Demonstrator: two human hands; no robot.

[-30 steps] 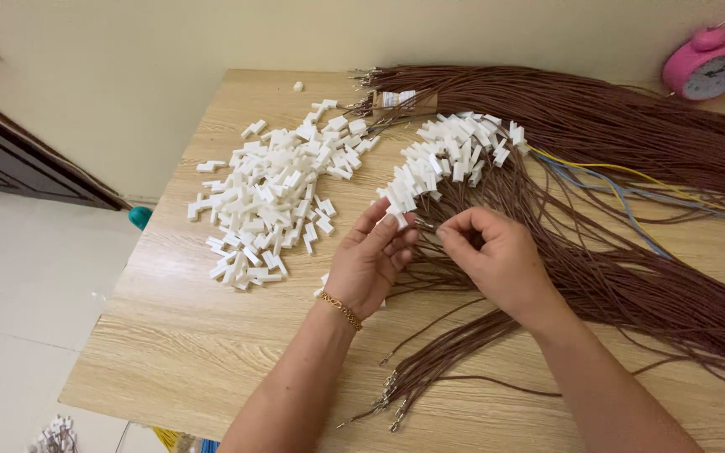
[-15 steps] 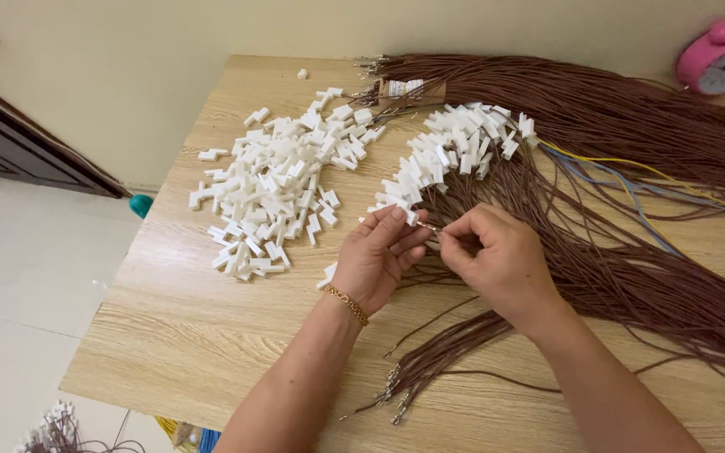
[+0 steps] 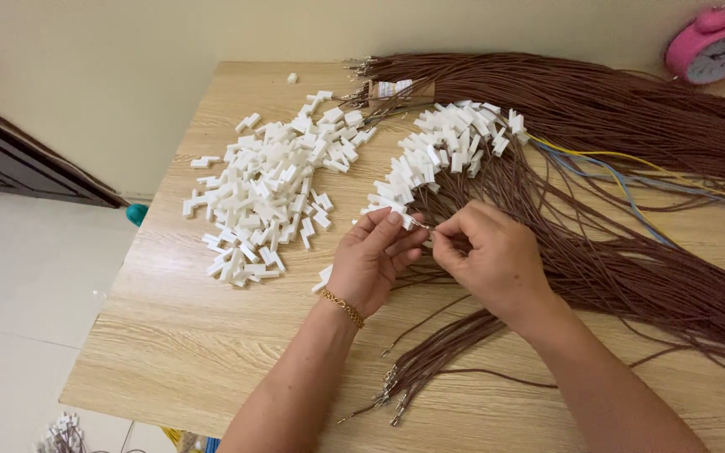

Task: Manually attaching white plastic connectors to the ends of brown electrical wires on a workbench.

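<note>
White plastic and thin brown wire meet between the hands near the middle of the pale wooden worktop (image 3: 211, 352). The left hand (image 3: 371, 260) pinches a small white plastic connector housing (image 3: 407, 221), fingers closed narrowly; the right hand (image 3: 488, 256) pinches a thin brown wire (image 3: 430, 317) by its metal tip. Seating it well probably wants the tip held straight, aligned with the slot.

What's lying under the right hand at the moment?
Brown wires fan across the wooden table beneath the right hand. The left hand meets it at a small white connector. The wire stretches directly below the palm are covered.
</note>
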